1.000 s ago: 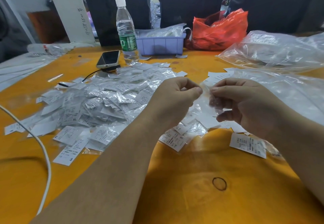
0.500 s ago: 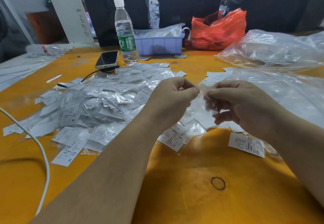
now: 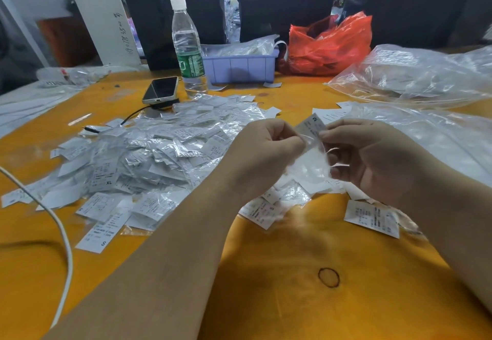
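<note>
An orange desk [image 3: 292, 299] strewn with packing work. Above its middle, the left hand [image 3: 263, 153] fingers pinch the mouth of a small clear bag [image 3: 308, 166], probably to hold it open. The right hand [image 3: 372, 161] fingers grip a label [image 3: 311, 126] at the bag's top edge, probably sliding it in. Bagged labels [image 3: 159, 158] are heaped at ten o'clock.

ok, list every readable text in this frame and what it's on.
"M": held label, pinched between left hand and right hand.
"XL": label in the pile.
"S": label at the pile's near edge.
Unreadable: fine print on labels, water bottle green wrap, handwriting on the white post.
</note>
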